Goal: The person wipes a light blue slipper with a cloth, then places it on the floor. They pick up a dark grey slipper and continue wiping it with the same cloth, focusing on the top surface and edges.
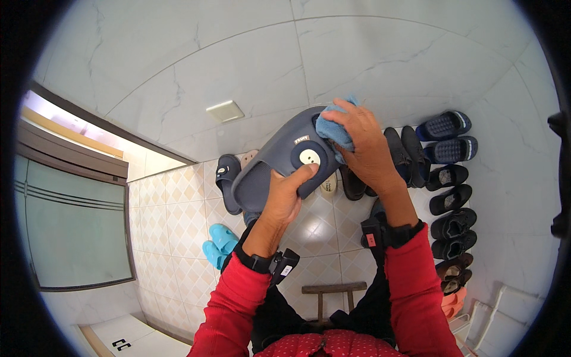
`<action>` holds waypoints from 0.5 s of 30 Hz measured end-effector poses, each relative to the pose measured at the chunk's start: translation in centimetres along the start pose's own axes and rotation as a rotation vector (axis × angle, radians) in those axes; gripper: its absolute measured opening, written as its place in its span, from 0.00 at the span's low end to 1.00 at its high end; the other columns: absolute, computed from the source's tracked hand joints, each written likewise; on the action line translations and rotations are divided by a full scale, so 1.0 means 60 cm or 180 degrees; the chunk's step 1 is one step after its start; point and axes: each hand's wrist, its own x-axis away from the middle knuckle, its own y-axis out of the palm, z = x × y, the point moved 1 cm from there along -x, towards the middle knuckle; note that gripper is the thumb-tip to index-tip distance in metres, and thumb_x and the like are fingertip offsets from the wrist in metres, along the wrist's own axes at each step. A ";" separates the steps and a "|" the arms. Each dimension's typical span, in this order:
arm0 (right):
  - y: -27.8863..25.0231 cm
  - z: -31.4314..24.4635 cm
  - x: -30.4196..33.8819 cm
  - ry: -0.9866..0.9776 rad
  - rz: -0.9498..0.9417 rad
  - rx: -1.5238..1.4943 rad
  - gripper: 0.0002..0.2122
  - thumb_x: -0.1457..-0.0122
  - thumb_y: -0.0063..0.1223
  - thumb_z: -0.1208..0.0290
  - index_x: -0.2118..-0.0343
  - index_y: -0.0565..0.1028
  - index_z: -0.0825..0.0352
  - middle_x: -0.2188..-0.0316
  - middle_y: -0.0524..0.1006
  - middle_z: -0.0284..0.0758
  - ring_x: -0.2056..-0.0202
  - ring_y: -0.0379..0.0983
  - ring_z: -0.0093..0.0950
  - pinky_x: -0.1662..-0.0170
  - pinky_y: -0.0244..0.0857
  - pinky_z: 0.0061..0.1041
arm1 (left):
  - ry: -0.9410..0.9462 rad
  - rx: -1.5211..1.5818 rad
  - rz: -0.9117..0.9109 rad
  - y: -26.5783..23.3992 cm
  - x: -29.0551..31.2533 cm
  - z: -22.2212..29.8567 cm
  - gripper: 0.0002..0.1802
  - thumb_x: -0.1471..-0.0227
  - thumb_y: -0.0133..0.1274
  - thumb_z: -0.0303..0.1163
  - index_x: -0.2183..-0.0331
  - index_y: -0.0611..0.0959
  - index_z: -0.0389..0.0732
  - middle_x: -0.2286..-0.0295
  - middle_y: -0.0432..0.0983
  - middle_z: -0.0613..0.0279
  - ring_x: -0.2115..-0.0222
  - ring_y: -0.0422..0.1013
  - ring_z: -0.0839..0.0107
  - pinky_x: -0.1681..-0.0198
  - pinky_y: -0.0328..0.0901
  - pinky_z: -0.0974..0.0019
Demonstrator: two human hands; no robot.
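Observation:
A dark blue-grey slide slipper (pixel 270 154) with a round white button-like patch is held up in front of me, tilted, its heel end toward the lower left. My left hand (pixel 286 195) grips it, thumb pressed on the strap beside the patch and the other fingers hidden beneath. In my right hand (pixel 364 138) is a bunched light blue cloth (pixel 336 128), pressed against the slipper's toe end. A matching slipper (pixel 227 183) rests on the floor by the wall, to the left of the held one.
Light blue clogs (pixel 221 243) lie on the tiled floor (pixel 169 220) at left. Several pairs of shoes (pixel 455 225) line the right wall, with blue slippers (pixel 446 137) at the far end. A wooden stool (pixel 334 290) shows between my legs. A glass-panelled door (pixel 74 223) stands left.

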 end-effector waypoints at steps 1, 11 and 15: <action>0.003 -0.001 0.002 0.0104 -0.0042 -0.0057 0.24 0.52 0.60 0.80 0.50 0.72 0.58 0.49 0.72 0.39 0.51 0.69 0.42 0.47 0.64 0.36 | 0.0011 -0.0086 -0.0026 0.000 0.001 -0.001 0.25 0.56 0.58 0.19 0.53 0.75 0.37 0.60 0.76 0.64 0.59 0.73 0.74 0.53 0.67 0.68; 0.001 0.014 0.004 0.0472 0.0312 -0.0044 0.21 0.54 0.57 0.82 0.55 0.75 0.57 0.59 0.78 0.33 0.58 0.73 0.39 0.57 0.68 0.35 | -0.0079 -0.0394 -0.0186 0.005 0.009 -0.004 0.25 0.56 0.58 0.19 0.53 0.74 0.37 0.60 0.75 0.64 0.61 0.73 0.74 0.54 0.68 0.69; 0.004 0.009 0.001 0.0935 0.0537 -0.0258 0.15 0.49 0.58 0.76 0.57 0.75 0.60 0.60 0.78 0.37 0.59 0.74 0.39 0.57 0.68 0.34 | -0.0081 -0.0291 -0.0132 0.003 0.009 -0.004 0.25 0.56 0.57 0.19 0.53 0.74 0.37 0.60 0.75 0.64 0.61 0.73 0.74 0.54 0.68 0.69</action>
